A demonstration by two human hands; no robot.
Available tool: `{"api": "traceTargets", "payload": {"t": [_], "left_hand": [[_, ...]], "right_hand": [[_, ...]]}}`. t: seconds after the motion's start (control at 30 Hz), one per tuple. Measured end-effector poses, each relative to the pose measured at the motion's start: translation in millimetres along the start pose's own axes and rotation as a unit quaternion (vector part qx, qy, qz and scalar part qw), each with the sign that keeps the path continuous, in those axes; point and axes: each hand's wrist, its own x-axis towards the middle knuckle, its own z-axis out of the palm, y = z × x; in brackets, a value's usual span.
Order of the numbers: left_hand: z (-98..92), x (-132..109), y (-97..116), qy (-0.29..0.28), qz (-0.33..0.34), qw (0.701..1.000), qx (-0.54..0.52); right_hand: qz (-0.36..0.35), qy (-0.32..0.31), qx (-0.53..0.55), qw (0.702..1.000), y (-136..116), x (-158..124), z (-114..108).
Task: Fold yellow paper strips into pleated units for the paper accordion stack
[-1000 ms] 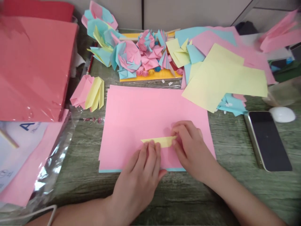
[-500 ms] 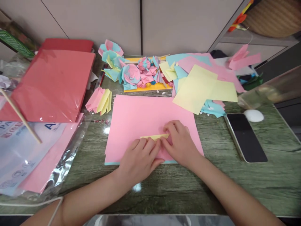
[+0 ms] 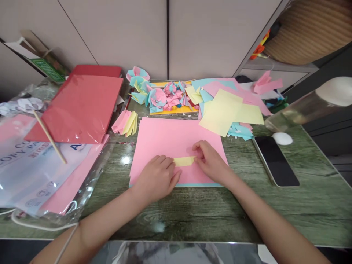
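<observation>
A narrow strip of yellow paper (image 3: 184,161) lies flat across a stack of pink sheets (image 3: 176,135), with a light blue edge showing along the stack's front. At the strip's left end my left hand (image 3: 158,178) is closed, its curled fingertips pressing on the paper. My right hand (image 3: 210,161) pinches the right end, thumb and fingers bent together. The middle of the strip shows between them. Left of the stack are folded pink and yellow paper pieces (image 3: 130,124).
Folded paper flowers (image 3: 159,97) stand behind the stack, beside loose yellow sheets (image 3: 221,112). On the right are a phone (image 3: 276,161), a white oval object (image 3: 282,138) and a clear bottle (image 3: 302,110). Red paper packs (image 3: 82,110) and a wooden stick (image 3: 49,137) lie on the left.
My hands have moved apart, the left one leftward, so more of the yellow strip shows between them. The camera view has shifted and tilted slightly.
</observation>
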Motion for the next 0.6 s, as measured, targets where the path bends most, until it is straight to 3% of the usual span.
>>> {"api": "traceTargets", "payload": {"t": [0.37,0.6], "left_hand": [[-8.0,0.8,-15.4,0.023,-0.052,0.996,-0.068],[8.1,8.0,-26.2,0.059,-0.066,0.989,-0.116]], "right_hand": [[-0.02,-0.004,0.026,0.999,7.0,1.8,0.9],[-0.05,-0.012,0.001,0.999,-0.2,-2.6,0.0]]}}
